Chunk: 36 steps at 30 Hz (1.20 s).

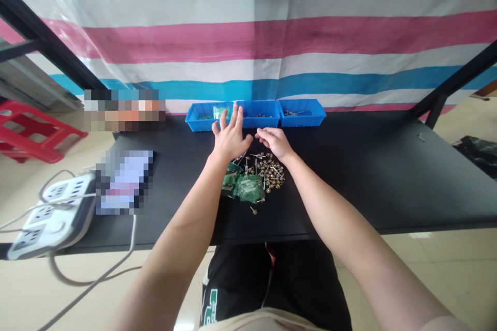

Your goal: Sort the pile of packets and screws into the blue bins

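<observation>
My left hand [230, 137] hovers by the front of the left blue bin [201, 125] and the middle blue bin [259, 122], its fingers spread with nothing in them. Just right of it, my right hand [275, 142] has thumb and fingertips pinched together in front of the middle bin. Whatever sits in that pinch is too small to make out. Below both hands lies a pile of small brass-coloured metal pieces [274, 176], some with thin silver shanks. Green plastic packets [249, 189] lie at the pile's left, partly hidden by my left arm.
A right blue bin [303, 120] holds thin metal pieces. On the left of the black table [349, 186] are a white power strip [52, 212] with cables and a blurred-out phone-like object [125, 181]. One loose metal piece [253, 210] lies near the front edge. A red stool [39, 132] stands beyond.
</observation>
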### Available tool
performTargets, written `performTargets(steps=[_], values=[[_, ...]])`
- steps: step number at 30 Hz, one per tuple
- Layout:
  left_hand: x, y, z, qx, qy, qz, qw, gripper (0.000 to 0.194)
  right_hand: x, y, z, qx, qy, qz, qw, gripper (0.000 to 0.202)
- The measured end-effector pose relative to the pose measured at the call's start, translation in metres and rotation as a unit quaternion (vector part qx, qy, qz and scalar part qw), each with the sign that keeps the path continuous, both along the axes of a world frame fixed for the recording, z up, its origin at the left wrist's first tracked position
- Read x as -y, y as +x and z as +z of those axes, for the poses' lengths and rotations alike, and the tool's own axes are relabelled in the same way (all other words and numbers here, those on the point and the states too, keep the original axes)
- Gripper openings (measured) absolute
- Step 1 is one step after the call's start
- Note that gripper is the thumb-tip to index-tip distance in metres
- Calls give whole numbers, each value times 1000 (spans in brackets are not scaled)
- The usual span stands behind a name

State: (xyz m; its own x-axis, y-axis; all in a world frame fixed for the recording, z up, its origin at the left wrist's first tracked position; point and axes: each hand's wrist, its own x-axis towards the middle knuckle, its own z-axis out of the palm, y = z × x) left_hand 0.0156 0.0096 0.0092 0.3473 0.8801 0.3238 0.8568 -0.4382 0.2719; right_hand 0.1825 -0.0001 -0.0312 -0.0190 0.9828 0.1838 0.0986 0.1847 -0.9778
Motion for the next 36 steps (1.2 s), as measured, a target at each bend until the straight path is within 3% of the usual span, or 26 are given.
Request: performTargets(steps=[9,27,32,36], values=[[-7,0,-15,-20,-22,-5,1000,80,2,-1,0,12,15,17,1000,52],[-8,-2,-15,3,10,-24,1000,69,7,-2,7,54,17,19,998,41],[-4,-4,-12,18,39,-30,999,57,10,-4,6,106,49,14,993,26],[5,-6,-5,34,52,-15,998,35,17,-4,12,247,92,12,965,13]])
